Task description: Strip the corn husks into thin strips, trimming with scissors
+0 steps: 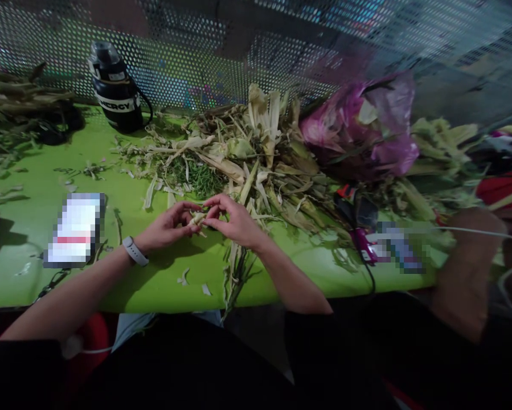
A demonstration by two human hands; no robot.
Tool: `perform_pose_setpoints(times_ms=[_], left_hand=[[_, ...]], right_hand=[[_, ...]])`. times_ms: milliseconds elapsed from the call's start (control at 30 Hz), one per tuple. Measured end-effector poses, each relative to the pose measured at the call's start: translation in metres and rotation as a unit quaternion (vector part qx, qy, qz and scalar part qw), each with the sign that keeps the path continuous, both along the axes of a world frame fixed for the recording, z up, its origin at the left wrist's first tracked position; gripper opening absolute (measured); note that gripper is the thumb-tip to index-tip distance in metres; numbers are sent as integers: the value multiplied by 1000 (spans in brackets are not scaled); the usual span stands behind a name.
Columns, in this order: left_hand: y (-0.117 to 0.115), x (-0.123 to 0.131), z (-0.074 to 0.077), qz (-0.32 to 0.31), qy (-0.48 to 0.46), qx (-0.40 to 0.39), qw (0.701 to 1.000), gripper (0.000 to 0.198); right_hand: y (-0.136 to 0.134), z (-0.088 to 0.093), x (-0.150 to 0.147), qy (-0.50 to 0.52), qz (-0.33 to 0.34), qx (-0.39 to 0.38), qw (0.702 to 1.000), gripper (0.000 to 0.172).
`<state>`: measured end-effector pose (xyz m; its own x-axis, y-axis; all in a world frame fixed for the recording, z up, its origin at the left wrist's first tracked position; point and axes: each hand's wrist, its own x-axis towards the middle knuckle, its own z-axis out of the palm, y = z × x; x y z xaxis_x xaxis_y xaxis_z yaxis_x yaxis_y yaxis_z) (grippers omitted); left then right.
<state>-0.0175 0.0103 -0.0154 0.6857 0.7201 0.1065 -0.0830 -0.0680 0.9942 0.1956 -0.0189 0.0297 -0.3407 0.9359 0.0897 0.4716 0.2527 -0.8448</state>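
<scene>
Left hand [170, 228] holds pale piece [196, 218] in fingertips; right hand [237, 223] pinches its opposite side. Piece held above counter [162, 290], just in front of husks [267, 128]. Advisable: left grip steady but light, right working in short pinches, low over counter.

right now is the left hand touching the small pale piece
Touching: the head view shows the left hand holding the small pale piece at its thumb and fingertips.
</scene>
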Motion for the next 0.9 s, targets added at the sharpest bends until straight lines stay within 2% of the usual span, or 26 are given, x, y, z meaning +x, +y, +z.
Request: perform_pose_setpoints(times_ms=[67, 267, 367, 433, 533, 600, 700, 833, 900], left_hand=[[1, -1, 2, -14, -4, -11, 1000, 39], [1, 0, 9, -28, -26, -89, 995, 31], [0, -1, 11, -32, -31, -103, 994, 32], [0, -2, 12, -32, -17, -87, 996, 35], [0, -3, 11, -26, 22, -17, 999, 55], [1, -5, 11, -24, 51, 49, 997, 68], [1, -5, 10, -40, 82, 110, 990, 72], [0, -4, 7, -83, 81, 106, 987, 73], [0, -3, 5, -85, 81, 91, 989, 68]], right_hand=[[-2, 0, -2, -8, -2, 20, 1000, 26], [-1, -15, -8, -49, -8, 157, 986, 11], [3, -18, -7, -20, -40, 169, 985, 19], [6, -19, -6, 12, -50, 118, 992, 29], [10, -20, -5, 73, 0, -30, 997, 35], [11, -22, -4, 100, 27, -93, 990, 37], [10, -23, -5, 79, 47, -134, 987, 37], [8, -20, -6, 45, 55, -151, 986, 27], [7, -21, -8, 44, 43, -148, 987, 21]])
